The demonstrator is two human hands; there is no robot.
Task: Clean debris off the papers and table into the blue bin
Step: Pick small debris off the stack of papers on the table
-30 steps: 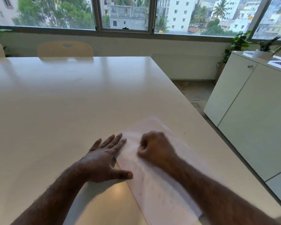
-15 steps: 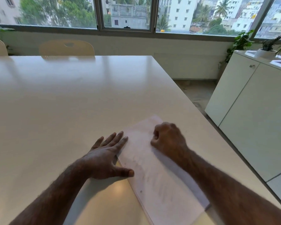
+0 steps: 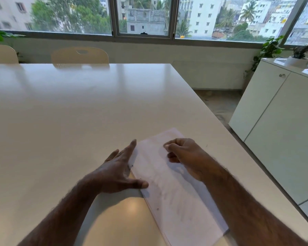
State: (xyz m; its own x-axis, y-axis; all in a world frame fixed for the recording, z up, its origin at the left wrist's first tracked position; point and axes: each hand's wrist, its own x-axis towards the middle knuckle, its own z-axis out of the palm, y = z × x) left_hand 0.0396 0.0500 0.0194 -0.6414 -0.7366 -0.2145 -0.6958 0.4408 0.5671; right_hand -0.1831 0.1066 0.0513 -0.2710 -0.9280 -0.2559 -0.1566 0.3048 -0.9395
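A stack of white papers (image 3: 172, 190) lies slanted on the white table (image 3: 78, 112) near its right edge. My left hand (image 3: 119, 169) rests with straight fingers along the stack's left edge, thumb on the paper. Over the upper half of the stack, my right hand (image 3: 185, 157) has its fingers curled and thumb against fingertips; whether it pinches debris is unclear. A few tiny dark specks (image 3: 157, 209) sit on the paper, and one (image 3: 206, 145) lies on the table to the right. No blue bin is in view.
The table's right edge (image 3: 238, 144) runs close beside the papers, with floor beyond. A white cabinet (image 3: 283, 125) with potted plants (image 3: 299, 57) stands at the right. Two cream chairs (image 3: 79, 55) are at the far side below the windows.
My right hand moved up the sheet and then lifted, its fist loosening into a pinch shape. My left hand tilted up onto its edge, staying at the stack's left side.
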